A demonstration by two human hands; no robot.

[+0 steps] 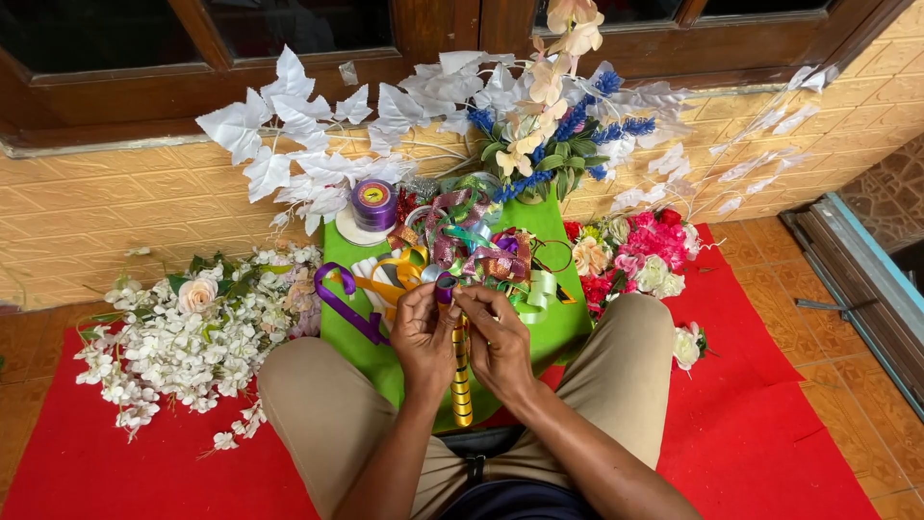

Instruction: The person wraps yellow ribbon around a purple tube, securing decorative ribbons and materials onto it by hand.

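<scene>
Fingers point(452, 306) on gold ribbon point(462, 380)

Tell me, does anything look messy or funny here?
Yes. The ribbons lie in a tangled heap on the green cloth, curling everywhere. One white flower sits apart from its bunch, beside the person's knee.

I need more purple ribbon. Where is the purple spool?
The purple spool sits at the green mat's far left corner, beside the white leaves, beyond the left hand.
</scene>
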